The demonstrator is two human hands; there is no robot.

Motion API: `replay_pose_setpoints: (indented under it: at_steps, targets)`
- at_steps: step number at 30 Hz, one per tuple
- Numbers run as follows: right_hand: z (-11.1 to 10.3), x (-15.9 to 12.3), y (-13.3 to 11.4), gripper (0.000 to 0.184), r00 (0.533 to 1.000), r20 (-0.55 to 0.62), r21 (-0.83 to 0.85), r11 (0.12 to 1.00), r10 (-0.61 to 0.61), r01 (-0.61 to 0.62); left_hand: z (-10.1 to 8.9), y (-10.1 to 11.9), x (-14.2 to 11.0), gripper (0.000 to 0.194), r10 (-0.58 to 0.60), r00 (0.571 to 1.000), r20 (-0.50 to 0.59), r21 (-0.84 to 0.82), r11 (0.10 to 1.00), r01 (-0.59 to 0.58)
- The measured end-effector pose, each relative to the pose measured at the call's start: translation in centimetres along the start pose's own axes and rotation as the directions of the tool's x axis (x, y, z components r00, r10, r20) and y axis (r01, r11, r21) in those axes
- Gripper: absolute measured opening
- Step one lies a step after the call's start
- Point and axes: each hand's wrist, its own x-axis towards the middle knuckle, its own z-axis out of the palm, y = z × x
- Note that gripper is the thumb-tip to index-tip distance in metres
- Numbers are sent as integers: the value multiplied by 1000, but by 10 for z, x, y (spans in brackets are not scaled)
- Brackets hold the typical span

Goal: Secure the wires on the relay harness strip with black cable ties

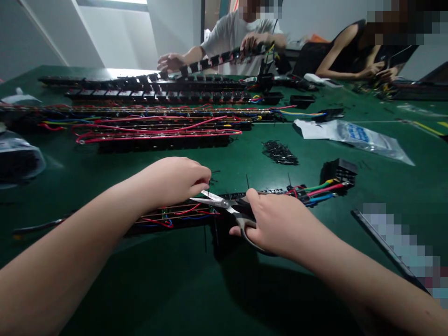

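Note:
My right hand (280,214) is closed around the handles of scissors (226,204), their blades parted and pointing left. Just beyond the blade tips, my left hand (178,179) pinches the thin black tail of a cable tie (209,188), which runs down between the blades. Below both hands lies a long black wiring assembly (182,215) with red, blue and brown wires. More thin black tails stick up from it. At its right end, thick green, red and blue wires lead to a black connector block (339,173). My hands hide part of the assembly.
Behind my hands lies a pile of black cable tie offcuts (280,152). Several similar wired assemblies (164,123) stretch across the green table (157,280). A plastic bag (364,133) lies at right. Across the table, one person (238,42) handles a black strip; another (343,53) handles wires.

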Motion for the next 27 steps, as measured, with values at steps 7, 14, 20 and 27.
replay_pose_setpoints:
  at_steps: [7,14,20,27]
  targets:
    - [2,1,2,52,999,-26,-15,1000,-20,20,2,0,1,26,82,996,-44,6,997,-81]
    - [3,6,3,42,1000,-3,-51,998,-19,19,-1,3,0,27,132,989,-66,58,990,-128]
    - [0,6,2,26,999,-12,-94,995,-34,33,-4,9,-1,31,91,994,-57,111,990,-84]
    - [0,6,3,28,999,-16,-116,992,-47,45,-1,8,-2,33,55,997,-53,97,994,-50]
